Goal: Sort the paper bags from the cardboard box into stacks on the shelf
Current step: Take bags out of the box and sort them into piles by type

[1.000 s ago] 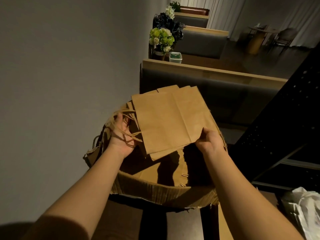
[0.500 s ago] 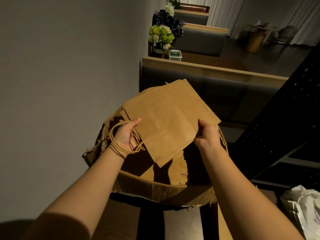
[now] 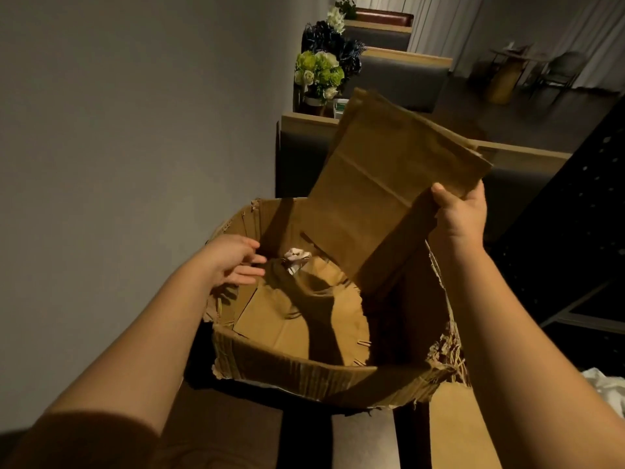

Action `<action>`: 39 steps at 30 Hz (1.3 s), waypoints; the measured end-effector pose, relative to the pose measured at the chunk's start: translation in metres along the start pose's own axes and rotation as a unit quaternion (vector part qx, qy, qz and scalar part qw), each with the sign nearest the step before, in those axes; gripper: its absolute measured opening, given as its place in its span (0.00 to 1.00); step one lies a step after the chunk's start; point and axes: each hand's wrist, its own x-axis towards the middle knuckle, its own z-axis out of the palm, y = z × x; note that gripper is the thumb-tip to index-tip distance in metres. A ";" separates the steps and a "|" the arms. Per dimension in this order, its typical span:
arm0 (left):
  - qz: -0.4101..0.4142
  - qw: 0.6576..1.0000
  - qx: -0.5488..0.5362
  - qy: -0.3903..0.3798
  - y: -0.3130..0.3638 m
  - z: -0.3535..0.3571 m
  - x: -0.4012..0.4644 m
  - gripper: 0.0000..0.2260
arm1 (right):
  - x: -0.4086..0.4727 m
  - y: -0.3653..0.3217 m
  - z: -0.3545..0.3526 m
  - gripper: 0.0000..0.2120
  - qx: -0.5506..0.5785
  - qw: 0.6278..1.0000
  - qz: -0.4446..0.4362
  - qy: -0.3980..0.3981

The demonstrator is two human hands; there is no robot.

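A torn cardboard box (image 3: 297, 368) stands open in front of me. My right hand (image 3: 460, 216) grips a bundle of flat brown paper bags (image 3: 382, 184) by its near right edge and holds it tilted above the box's right side. My left hand (image 3: 236, 260) hovers over the box's left rim with fingers spread, holding nothing. More flat brown paper bags (image 3: 297, 319) lie on the box bottom, beside a crumpled white scrap (image 3: 296, 257).
A grey wall runs along the left. Behind the box stands a grey bench back (image 3: 301, 157), with a flower bouquet (image 3: 319, 74) beyond it. A black perforated shelf frame (image 3: 575, 204) rises at the right. A white plastic bag (image 3: 605, 389) lies at the lower right.
My left hand has let go of the bags and their handles and dropped toward the box's left rim. My right hand has lifted the bundle up and to the right.
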 end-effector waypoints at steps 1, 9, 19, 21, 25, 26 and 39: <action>0.021 0.998 0.037 0.050 0.001 -0.002 0.002 0.13 | -0.001 0.000 -0.001 0.17 -0.016 0.999 -0.009 -0.029; 0.250 0.967 0.025 0.041 0.030 0.041 -0.011 0.36 | -0.027 0.024 -0.007 0.15 -0.063 0.971 0.005 -0.229; 0.186 0.982 -0.026 0.016 -0.025 0.056 -0.007 0.12 | -0.044 0.072 -0.021 0.26 -0.159 0.949 0.073 -0.264; 0.177 0.984 -0.015 0.021 -0.032 0.057 -0.005 0.14 | -0.047 0.082 -0.025 0.28 -0.165 0.954 0.086 -0.234; 0.152 0.988 0.002 0.011 -0.038 0.060 -0.003 0.14 | -0.049 0.093 -0.030 0.27 -0.161 0.959 0.116 -0.203; 0.143 0.990 0.012 0.008 -0.039 0.060 -0.002 0.15 | -0.049 0.095 -0.030 0.28 -0.159 0.958 0.124 -0.206; 0.320 0.892 0.313 0.052 0.045 0.053 -0.024 0.15 | -0.043 0.024 0.001 0.32 -0.379 0.903 -0.201 -0.016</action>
